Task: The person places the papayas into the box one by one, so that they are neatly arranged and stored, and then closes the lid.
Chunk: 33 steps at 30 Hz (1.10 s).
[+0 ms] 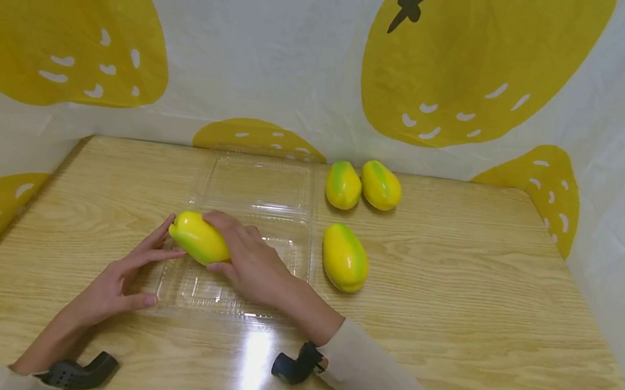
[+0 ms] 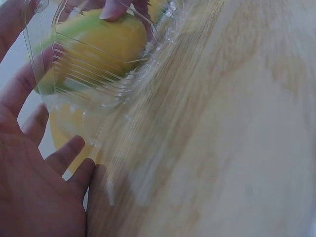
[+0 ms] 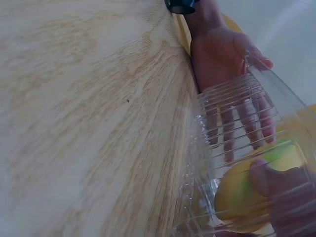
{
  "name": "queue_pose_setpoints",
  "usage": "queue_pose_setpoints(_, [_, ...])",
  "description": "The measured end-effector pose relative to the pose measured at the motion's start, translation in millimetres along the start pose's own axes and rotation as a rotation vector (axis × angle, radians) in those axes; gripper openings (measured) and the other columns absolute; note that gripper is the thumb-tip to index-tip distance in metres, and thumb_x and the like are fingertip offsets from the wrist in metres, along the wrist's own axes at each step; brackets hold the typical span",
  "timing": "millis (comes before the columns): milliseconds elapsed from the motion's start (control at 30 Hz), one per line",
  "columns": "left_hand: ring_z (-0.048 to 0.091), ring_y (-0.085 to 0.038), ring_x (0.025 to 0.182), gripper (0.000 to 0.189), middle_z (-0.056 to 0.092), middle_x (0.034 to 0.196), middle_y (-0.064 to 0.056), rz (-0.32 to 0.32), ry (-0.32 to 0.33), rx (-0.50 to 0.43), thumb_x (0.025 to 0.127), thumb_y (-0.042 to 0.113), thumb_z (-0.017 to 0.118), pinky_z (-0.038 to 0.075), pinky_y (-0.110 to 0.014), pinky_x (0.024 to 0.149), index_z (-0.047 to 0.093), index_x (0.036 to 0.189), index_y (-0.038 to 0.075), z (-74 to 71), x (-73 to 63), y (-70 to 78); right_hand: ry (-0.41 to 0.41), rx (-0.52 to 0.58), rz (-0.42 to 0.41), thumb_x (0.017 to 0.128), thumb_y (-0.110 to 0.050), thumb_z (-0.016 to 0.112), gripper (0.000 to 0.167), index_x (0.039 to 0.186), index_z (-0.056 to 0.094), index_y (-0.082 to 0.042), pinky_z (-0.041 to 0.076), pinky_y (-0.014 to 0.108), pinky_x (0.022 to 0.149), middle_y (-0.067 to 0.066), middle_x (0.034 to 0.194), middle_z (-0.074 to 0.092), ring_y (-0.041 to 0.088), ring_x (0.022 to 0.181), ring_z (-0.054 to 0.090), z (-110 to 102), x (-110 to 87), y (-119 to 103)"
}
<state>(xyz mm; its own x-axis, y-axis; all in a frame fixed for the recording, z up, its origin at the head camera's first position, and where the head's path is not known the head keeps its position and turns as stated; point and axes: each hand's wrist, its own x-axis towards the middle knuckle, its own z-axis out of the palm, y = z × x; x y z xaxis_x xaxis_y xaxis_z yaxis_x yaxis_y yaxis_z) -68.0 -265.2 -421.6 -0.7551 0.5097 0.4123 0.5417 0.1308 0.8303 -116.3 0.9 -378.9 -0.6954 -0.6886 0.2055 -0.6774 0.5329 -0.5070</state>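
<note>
"Where was the fruit?"

"The glossy yellow oval fruit with a green streak (image 1: pixel 200 240) was at the left side of the clear, ridged plastic tray (image 1: pixel 283 253), lying aslant. Both wrist views showed it through the ridged wall, though I couldn't tell whether it touched the tray's floor."

"And what held it?"

"The bare right hand (image 1: pixel 253 262), reaching in from above. Its fingers lay over the top and its thumb along the near side, pinching the fruit at its right end. That grip, I judged, left the other end free to be turned or lowered."

"Was the left hand (image 1: pixel 120 279) gripping too?"

"No, its fingers were spread, two of them pointing at the fruit's free end and the thumb held apart by the tray's left edge. Perhaps it was there to guide the fruit or steady such light plastic (contact with either was hard to make out)."

"Why did the clear plastic lid (image 1: pixel 258 182) lie at the back?"

"Folded away from the person, it left the tray uncovered for both hands."

"Any other fruit?"

"Three more, yellow and green, on the pale wood-grain table (image 1: pixel 479 304). The nearest fruit (image 1: pixel 345 258) sat just beside the tray's right edge, probably for an easy reach with the right hand. Two rear fruits (image 1: pixel 344 186) stood close together beside the lid."
</note>
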Motion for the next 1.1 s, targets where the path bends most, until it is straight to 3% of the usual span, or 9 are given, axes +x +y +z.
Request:
queue_pose_setpoints(267, [0.011,-0.030,0.144,0.070,0.003,0.157,-0.022,-0.012,0.004,-0.014,0.068,-0.013,0.068,0.014,-0.022,0.110,0.047,0.135,-0.006,0.4,0.1,-0.2,0.034,-0.040,0.045,0.091,-0.041,0.061,0.074,0.150,0.016,-0.037,0.047,0.028,0.060,-0.015,0.153,0.024,0.020,0.103,0.044,1.1,1.3,-0.4])
queue_pose_setpoints(400, [0.011,-0.027,0.145,0.071,0.004,0.158,-0.019,-0.047,0.009,0.001,0.068,-0.013,0.067,0.015,-0.020,0.109,0.047,0.136,-0.004,0.0,-0.7,1.3,0.047,-0.047,0.066,0.092,-0.042,0.059,0.072,0.151,0.017,-0.040,0.046,0.026,0.056,-0.015,0.154,0.022,0.018,0.099,0.045,1.1,1.6,-0.2])
queue_pose_setpoints(900, [0.010,-0.026,0.145,0.069,0.004,0.160,-0.012,-0.117,0.016,0.012,0.071,-0.012,0.067,0.016,-0.017,0.108,0.047,0.137,-0.002,0.6,-1.0,4.9,0.062,-0.045,0.081,0.096,-0.039,0.053,0.069,0.152,0.013,-0.041,0.053,0.040,0.067,-0.013,0.153,0.022,0.021,0.113,0.049,1.7,1.3,-1.4])
queue_pose_setpoints(1100, [0.011,-0.032,0.144,0.070,0.004,0.159,-0.015,-0.095,0.014,0.006,0.070,-0.014,0.066,0.017,-0.017,0.108,0.047,0.137,-0.003,0.7,-1.5,4.2,0.051,-0.044,0.100,0.096,-0.038,0.054,0.071,0.152,0.011,-0.042,0.053,0.041,0.070,-0.011,0.154,0.023,0.021,0.117,0.049,0.8,0.9,-1.9])
